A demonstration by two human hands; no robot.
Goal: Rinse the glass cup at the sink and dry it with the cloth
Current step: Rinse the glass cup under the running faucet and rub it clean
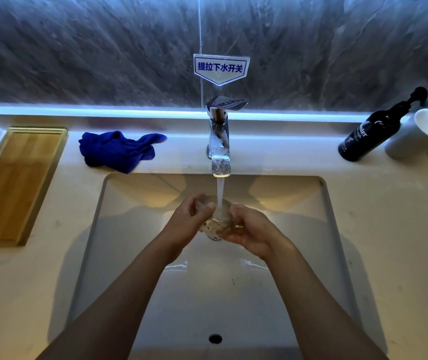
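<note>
A clear glass cup [219, 219] is held between both hands over the middle of the white sink [135, 255]. Water runs from the chrome tap [219, 141] straight onto the cup. My left hand [185, 222] grips the cup's left side with the thumb on its rim. My right hand [252, 229] cradles its right side from below. Much of the cup is hidden by my fingers. A crumpled blue cloth [116, 150] lies on the counter ledge, left of the tap and apart from both hands.
A wooden tray [13, 183] sits on the counter at the left. A black pump bottle [374, 133] and a white cup [420, 133] stand at the back right. A blue-lettered sign [220, 68] hangs on the dark marble wall above the tap.
</note>
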